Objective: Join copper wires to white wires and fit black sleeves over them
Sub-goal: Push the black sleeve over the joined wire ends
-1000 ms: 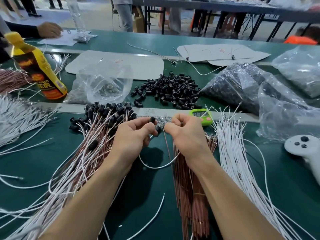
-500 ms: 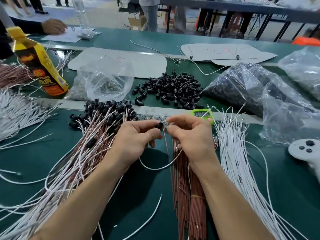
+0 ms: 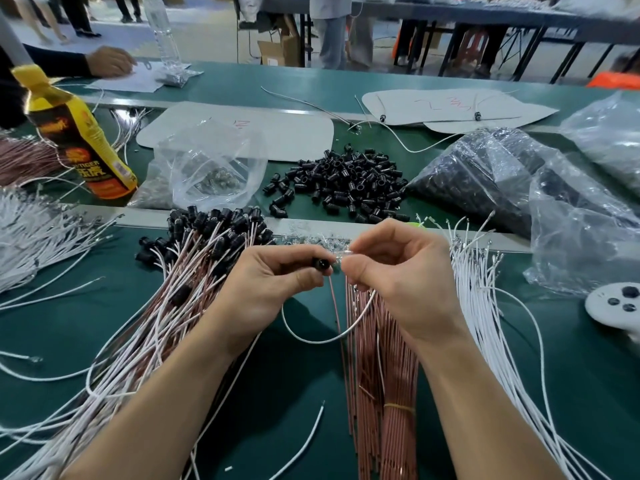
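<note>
The left hand (image 3: 273, 284) pinches a black sleeve (image 3: 320, 263) in its fingers (image 3: 294, 252). The right hand (image 3: 398, 278) pinches a white wire (image 3: 322, 338), its end blurred and hidden. A copper wire (image 3: 334, 306) hangs between them, its top unclear. A copper bundle (image 3: 384, 375) lies below, and loose sleeves (image 3: 346, 181) lie behind on the surface (image 3: 554, 375).

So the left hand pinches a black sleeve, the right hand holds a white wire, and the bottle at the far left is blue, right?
Not quite. The bottle is yellow, as the head view shows. The rest holds: the left hand pinches a black sleeve and the right hand holds a white wire.
</note>
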{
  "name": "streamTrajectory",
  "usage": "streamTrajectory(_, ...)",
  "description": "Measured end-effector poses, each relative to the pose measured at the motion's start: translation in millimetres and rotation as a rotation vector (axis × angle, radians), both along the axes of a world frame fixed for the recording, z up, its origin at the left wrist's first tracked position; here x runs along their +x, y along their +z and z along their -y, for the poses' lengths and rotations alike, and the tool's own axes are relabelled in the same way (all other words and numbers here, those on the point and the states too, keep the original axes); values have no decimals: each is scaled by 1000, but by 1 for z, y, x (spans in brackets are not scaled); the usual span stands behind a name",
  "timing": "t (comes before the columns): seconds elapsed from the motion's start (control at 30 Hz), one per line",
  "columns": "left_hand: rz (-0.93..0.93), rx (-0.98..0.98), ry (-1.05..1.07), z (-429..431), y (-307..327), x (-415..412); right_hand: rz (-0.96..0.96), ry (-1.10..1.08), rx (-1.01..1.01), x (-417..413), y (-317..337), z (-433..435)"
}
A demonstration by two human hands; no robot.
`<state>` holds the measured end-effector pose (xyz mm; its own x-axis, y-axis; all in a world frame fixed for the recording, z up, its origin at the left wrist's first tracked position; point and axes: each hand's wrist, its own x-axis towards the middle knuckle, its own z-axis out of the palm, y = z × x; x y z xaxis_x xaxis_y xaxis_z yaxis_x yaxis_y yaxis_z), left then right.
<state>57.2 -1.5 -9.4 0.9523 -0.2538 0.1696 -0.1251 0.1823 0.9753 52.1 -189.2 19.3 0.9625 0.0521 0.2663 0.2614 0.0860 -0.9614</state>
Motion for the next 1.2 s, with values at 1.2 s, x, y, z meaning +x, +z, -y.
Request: streamTrajectory(1.2, -26, 183, 185, 9, 3, -6, -93, -41, -267, -2, -4, -3)
